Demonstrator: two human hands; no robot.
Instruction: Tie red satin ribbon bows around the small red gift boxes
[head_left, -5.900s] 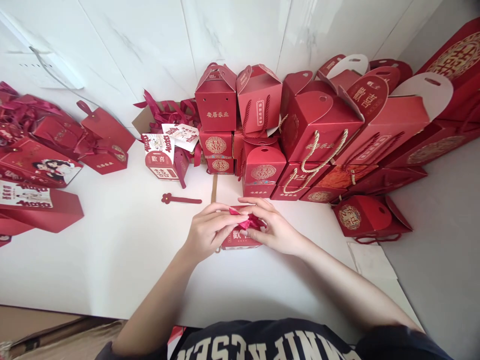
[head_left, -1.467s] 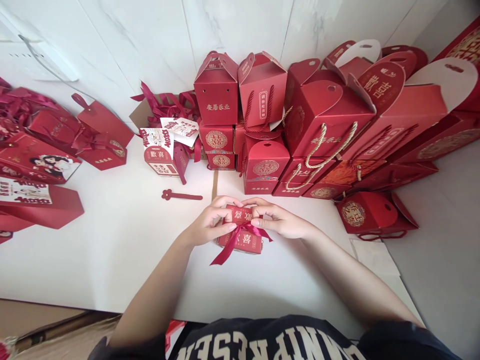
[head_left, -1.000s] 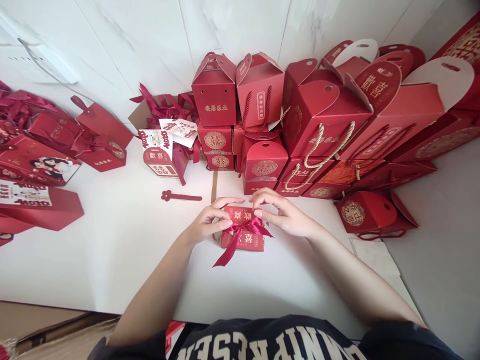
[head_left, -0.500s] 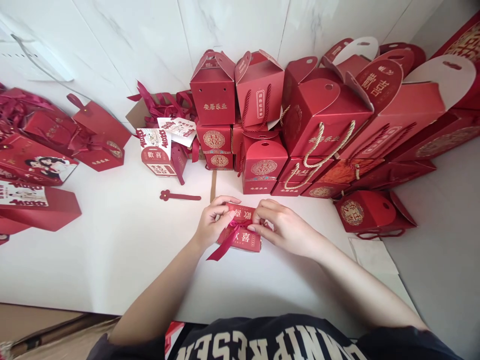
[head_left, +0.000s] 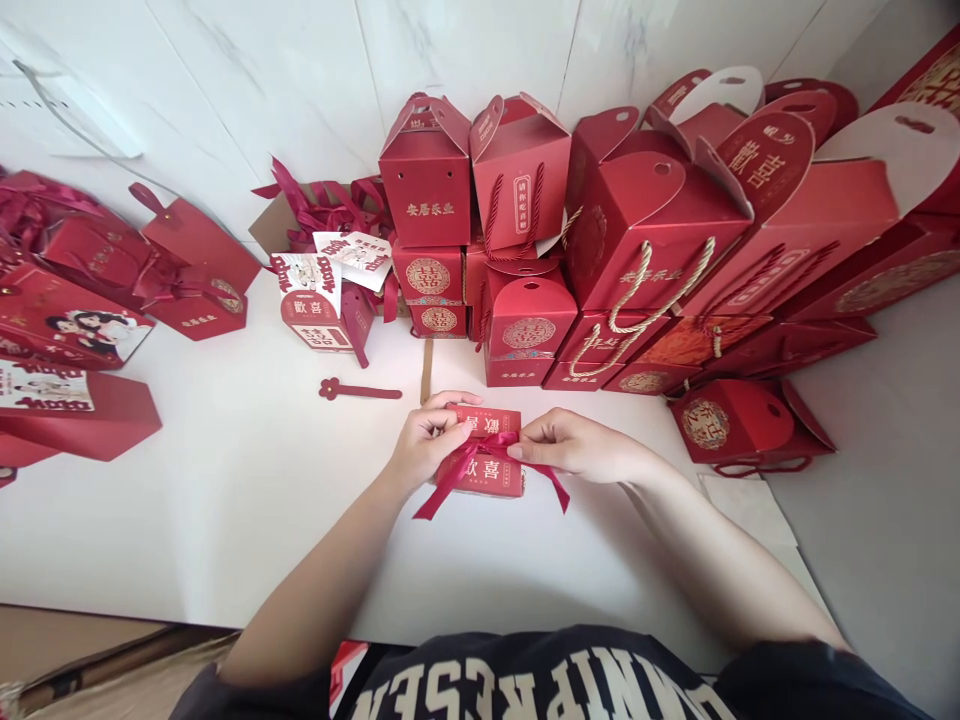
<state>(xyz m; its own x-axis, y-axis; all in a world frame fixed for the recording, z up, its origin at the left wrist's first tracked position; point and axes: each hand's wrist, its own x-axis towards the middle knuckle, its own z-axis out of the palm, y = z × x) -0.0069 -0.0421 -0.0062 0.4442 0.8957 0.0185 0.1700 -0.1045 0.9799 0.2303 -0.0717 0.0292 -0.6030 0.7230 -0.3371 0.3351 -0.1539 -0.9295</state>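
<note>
I observe the right hand (head_left: 574,445) pinching the ribbon (head_left: 496,440) between fingertips, the left hand (head_left: 426,437) with fingers clasping the box (head_left: 495,484), and a strap (head_left: 364,391) lying left of them.

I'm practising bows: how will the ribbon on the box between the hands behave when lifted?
The ribbon is probably floppy, since it bends and trails past the box. Its sheen suggests slipperiness, its thinness little weight.

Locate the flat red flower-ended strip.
Head view: the strip lies left of centre on the white tabletop, between a card-topped red box and the left hand.
</note>
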